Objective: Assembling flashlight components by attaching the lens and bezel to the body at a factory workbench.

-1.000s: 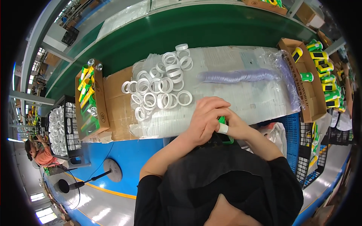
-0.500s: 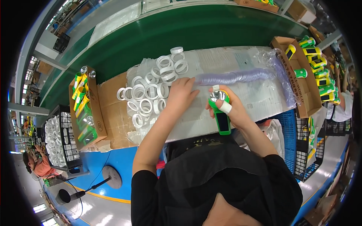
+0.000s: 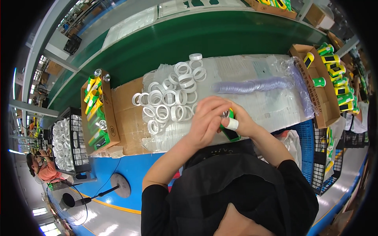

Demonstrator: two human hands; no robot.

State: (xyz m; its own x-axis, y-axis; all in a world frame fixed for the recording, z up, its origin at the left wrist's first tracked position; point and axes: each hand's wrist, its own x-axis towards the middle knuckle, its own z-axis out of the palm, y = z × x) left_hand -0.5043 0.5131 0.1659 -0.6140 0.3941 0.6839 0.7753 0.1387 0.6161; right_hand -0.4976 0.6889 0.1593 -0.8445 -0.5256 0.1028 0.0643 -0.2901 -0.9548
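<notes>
Far left, a black wire crate of white rings (image 3: 67, 137) stands on the blue bench edge (image 3: 130, 165), and beside it an open cardboard box of green and yellow flashlights (image 3: 96, 112) sits packed and waiting. Moving in, a loose heap of white plastic rings (image 3: 169, 98) spreads over clear plastic sheeting (image 3: 252, 102) on the worktop. Now the action: the left hand (image 3: 204, 120) curls over the top of a small green and yellow flashlight (image 3: 228, 128), fingers closed around its head end, while the right hand (image 3: 242, 124), one finger wrapped in white tape, grips the body from below, close in front of the person's chest. It looks like a fitting step, a part being pressed or twisted onto the head; whether a ring is under those fingers cannot be told. The next move would want a firm, square seating before letting go. Further right lies a long row of stacked clear discs (image 3: 252, 85), then a second cardboard box of flashlights (image 3: 323, 78). Behind everything runs a green conveyor belt (image 3: 220, 37).
</notes>
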